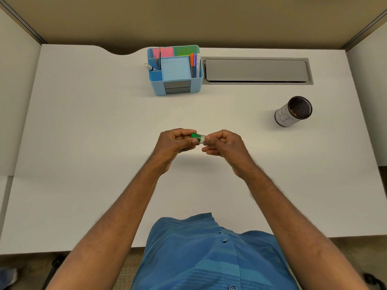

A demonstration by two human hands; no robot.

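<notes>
Below, white desk (83, 126) under the tube (199, 137); tan partition (209, 19) behind.

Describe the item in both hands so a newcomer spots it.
Over the white desk, look mid-front where the left hand and right hand meet. Pinched between them: a small clear tube with a green cap, the only thing held off the desk.
</notes>
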